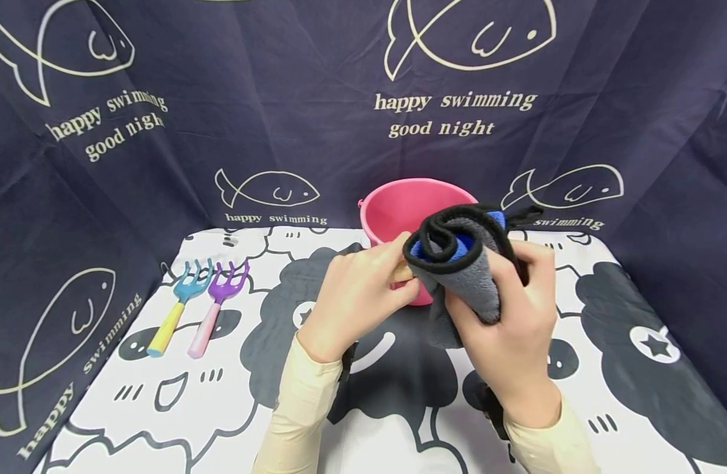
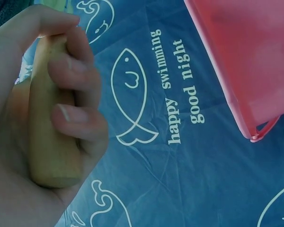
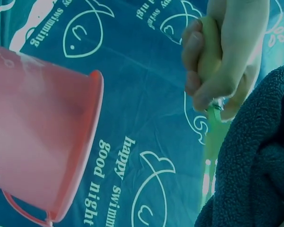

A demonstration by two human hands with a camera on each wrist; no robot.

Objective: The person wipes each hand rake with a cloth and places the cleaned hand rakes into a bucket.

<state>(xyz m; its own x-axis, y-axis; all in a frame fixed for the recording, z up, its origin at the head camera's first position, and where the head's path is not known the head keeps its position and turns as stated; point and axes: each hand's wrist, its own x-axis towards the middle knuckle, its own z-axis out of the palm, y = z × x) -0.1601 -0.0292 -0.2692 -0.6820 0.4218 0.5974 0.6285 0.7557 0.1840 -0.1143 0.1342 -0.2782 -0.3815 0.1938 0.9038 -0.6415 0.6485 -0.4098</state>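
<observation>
My left hand (image 1: 360,289) curls its fingers around a wooden handle (image 2: 52,146), whose rounded end shows in the left wrist view. In the right wrist view a flat green part (image 3: 217,137) extends from that handle and passes behind the cloth. My right hand (image 1: 517,322) grips a folded grey and blue towel (image 1: 464,283) with black edging, its top rolled into a loose curl. The towel hides most of the tool's green end. Both hands are raised in front of a pink bucket (image 1: 399,205) and overlap its lower right side.
On the left of the patterned tablecloth (image 1: 180,434) lie two toy hand rakes side by side: a blue one with a yellow handle (image 1: 166,329), and a purple one with a pink handle (image 1: 205,331). Dark blue fabric (image 1: 316,112) with fish drawings walls in the back and sides.
</observation>
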